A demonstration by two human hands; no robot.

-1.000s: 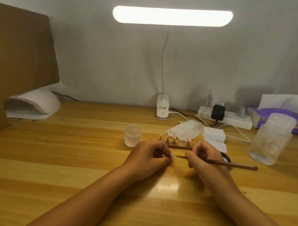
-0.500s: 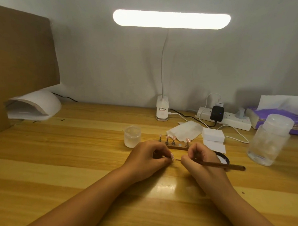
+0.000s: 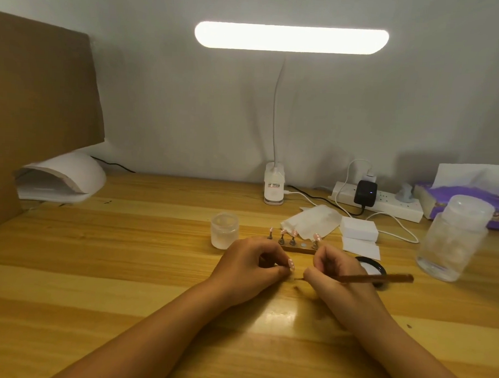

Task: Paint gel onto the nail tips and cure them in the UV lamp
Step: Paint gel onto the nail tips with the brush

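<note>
Fingers (image 3: 275, 254) and thumb of the left hand (image 3: 247, 270) curled in to pinch a pink nail tip (image 3: 291, 265) at the centre of the frame, low over the wooden bench (image 3: 124, 269). The right hand (image 3: 334, 278) gripped a thin brown brush (image 3: 381, 278), fingers closed round it. The handle pointed toward the right edge and the dark bristle end lay close beside the held nail tip. Just behind both hands stood a wooden strip (image 3: 298, 250) carrying four more nail tips (image 3: 293, 233) on small stands. A frosted jar (image 3: 224, 230) sat left of the strip, and a black-rimmed dish (image 3: 373, 270) showed behind the right hand. The white UV lamp (image 3: 65, 178) sat at the left edge, well apart, beside a cardboard sheet (image 3: 40, 108). A lit desk lamp (image 3: 290, 38) glowed at top centre.
</note>
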